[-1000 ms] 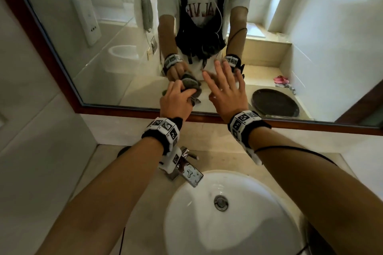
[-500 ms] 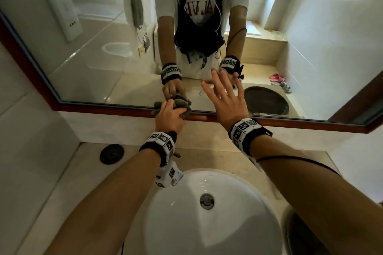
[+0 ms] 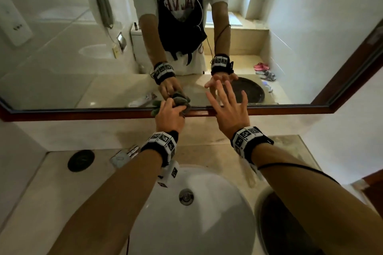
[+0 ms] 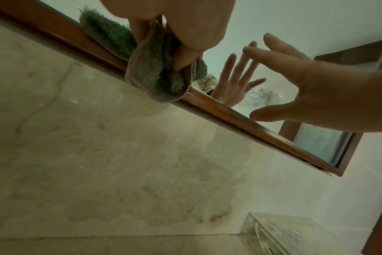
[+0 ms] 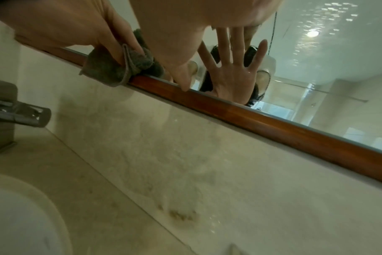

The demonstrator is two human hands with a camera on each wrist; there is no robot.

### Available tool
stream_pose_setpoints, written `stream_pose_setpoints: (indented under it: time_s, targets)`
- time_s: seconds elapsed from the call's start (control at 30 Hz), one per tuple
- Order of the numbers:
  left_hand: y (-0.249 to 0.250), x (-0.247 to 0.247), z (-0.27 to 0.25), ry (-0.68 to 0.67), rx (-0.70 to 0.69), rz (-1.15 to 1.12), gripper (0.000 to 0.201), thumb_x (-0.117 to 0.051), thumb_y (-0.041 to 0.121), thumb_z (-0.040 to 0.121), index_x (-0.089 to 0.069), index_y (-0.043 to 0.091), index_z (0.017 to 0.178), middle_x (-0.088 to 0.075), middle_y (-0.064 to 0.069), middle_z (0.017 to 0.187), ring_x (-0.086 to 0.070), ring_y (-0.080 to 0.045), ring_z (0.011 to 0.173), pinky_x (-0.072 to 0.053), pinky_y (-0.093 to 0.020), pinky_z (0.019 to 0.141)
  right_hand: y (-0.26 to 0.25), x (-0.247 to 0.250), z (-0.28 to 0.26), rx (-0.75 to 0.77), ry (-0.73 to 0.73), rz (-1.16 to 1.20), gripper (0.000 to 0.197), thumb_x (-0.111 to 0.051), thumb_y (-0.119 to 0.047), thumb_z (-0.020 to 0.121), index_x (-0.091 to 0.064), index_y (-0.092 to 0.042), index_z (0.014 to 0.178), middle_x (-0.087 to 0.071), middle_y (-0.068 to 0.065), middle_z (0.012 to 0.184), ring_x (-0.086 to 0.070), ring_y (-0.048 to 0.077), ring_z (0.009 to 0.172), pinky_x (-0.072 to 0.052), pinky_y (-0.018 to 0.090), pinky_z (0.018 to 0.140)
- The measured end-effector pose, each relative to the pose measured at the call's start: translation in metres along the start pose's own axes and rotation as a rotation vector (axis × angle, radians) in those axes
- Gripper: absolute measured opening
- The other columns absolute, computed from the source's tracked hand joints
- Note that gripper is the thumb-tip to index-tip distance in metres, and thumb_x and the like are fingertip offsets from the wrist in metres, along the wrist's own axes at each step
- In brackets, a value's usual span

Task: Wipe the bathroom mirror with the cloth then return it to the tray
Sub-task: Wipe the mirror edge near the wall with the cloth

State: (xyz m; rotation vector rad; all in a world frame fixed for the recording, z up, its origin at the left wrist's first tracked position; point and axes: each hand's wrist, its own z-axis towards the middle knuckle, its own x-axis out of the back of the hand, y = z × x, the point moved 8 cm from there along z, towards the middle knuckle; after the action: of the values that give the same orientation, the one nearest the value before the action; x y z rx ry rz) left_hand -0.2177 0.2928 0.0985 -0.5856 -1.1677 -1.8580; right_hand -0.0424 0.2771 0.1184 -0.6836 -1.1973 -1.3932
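My left hand (image 3: 169,115) grips a bunched grey-green cloth (image 3: 182,100) and holds it against the mirror (image 3: 83,47) at its bottom edge, partly over the brown wooden frame (image 3: 279,111). In the left wrist view the cloth (image 4: 161,74) is pinched between my curled fingers on the frame. My right hand (image 3: 230,109) is spread, fingers straight, held up at the glass just right of the cloth; whether the fingertips touch the glass I cannot tell. The right wrist view shows that hand's reflection and the cloth (image 5: 111,67). A dark round tray (image 3: 279,223) sits on the counter at lower right, mostly under my right forearm.
A white basin (image 3: 196,223) sits below my arms, with a chrome tap (image 3: 124,156) behind it. A dark round cap (image 3: 80,160) lies on the beige counter at left. A clear box (image 4: 294,234) stands on the counter near the right wall.
My left hand has slid the cloth down the glass, from above the frame to the mirror's bottom edge. The right hand has stayed spread beside it, following slightly downward.
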Motion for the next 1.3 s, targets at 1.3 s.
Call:
stream_pose_setpoints:
  time_s: [1.3]
  targets:
    - [0.188, -0.114, -0.013, -0.16, -0.118, 0.163, 0.02, -0.063, 0.019, 0.085, -0.073, 0.023, 0.101, -0.053, -0.008, 0.108, -0.046, -0.028, 0.109, -0.035, -0.034, 0.057, 0.172, -0.069, -0.084, -0.193, -0.154, 0.068, 0.093, -0.062, -0.04, 0.089, 0.004, -0.035, 0.154, 0.014, 0.005, 0.163, 0.014, 0.029, 0.149, 0.004, 0.065, 0.11]
